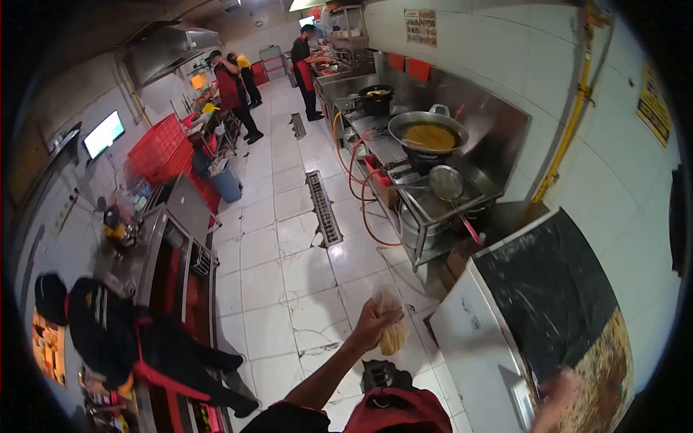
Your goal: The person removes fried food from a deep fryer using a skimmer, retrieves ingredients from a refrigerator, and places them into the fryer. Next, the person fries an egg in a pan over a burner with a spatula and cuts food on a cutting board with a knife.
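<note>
1. Our left hand [375,323] has its grip closed around the neck of a clear plastic bag [393,338] with pale yellow contents, above the white tiled floor [253,281]; a slackening hold could drop it.
2. Our right hand [561,399] is blurred near a white, black-covered cabinet [469,317]; we cannot tell its grip. Haste could knock it there.
3. Brushing the round wire skimmer [446,182] with its pink-ended handle could dislodge it.
</note>
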A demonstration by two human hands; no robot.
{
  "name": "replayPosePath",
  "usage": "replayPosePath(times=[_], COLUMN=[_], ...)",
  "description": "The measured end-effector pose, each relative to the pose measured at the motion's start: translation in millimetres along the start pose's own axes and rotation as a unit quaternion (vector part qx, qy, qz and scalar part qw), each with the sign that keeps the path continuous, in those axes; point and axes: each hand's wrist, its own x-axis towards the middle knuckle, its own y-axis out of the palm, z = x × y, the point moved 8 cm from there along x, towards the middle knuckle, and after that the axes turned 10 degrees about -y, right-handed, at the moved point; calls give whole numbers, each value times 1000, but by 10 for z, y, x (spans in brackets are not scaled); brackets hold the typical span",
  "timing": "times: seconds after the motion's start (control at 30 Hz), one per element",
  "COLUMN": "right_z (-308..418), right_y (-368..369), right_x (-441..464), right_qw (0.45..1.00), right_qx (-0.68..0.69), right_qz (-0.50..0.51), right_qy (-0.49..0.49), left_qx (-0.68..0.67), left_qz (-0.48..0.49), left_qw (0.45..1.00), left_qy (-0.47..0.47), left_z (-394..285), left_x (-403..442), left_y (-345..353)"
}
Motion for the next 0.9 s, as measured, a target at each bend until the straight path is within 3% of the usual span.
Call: replayPosePath(times=[0.03,0.07,0.13,0.17,0.23,0.27,0.3,0.37,0.4,0.5,0.57,0.6,0.7,0.73,0.77,0.83,0.9], right_z=[136,412,855,1494,1326,1334,1238,1661,1683,1858,1969,1945,1944,1912,1953,2368,2709], right_y=[960,2084,3973,4624,5872,6455,7012,7835,8262,9464,10313,10803,12270,12803,13310,14126,14959], right_x=[122,107,-160,-69,98,320,542,1259,1591,2588,3218,3457,4242,4570,4889,5500,6053], right_qw=[988,935,705,531,522,539,597,673,710,775,803,794,789,836,868,883,887], right_qx=[96,236,452,573,565,578,546,490,476,419,430,438,436,379,311,295,145], right_qz=[117,257,390,413,467,451,453,451,425,398,378,384,402,395,381,341,383], right_qy=[22,65,383,467,435,416,374,323,299,257,165,173,160,45,-71,-127,-211], left_qx=[-10,-7,-20,-27,-146,-198,-251,-228,-238,-200,-135,-101,-170,-222,-155,-7,-64], left_qz=[4,-55,-60,-65,-4,29,61,-74,-68,-180,-180,-178,-27,-11,-26,-49,-71], left_qw=[1000,998,997,996,983,971,955,954,950,958,971,977,984,972,985,998,994], left_qy=[-1,13,43,58,108,130,147,180,190,103,78,65,-49,-77,-69,-46,-50], left_z=[-138,-419,-769,-930,-1335,-1614,-1884,-2597,-2899,-3474,-3774,-3898,-4226,-4313,-4476,-5038,-5341], left_x=[284,525,1137,1434,1984,2247,2480,2986,3305,4341,5224,5680,7104,7565,7969,8751,9487], left_y=[-188,-353,-842,-1150,-1835,-2231,-2597,-3327,-3637,-4457,-5071,-5392,-6067,-6276,-6493,-6931,-7604])
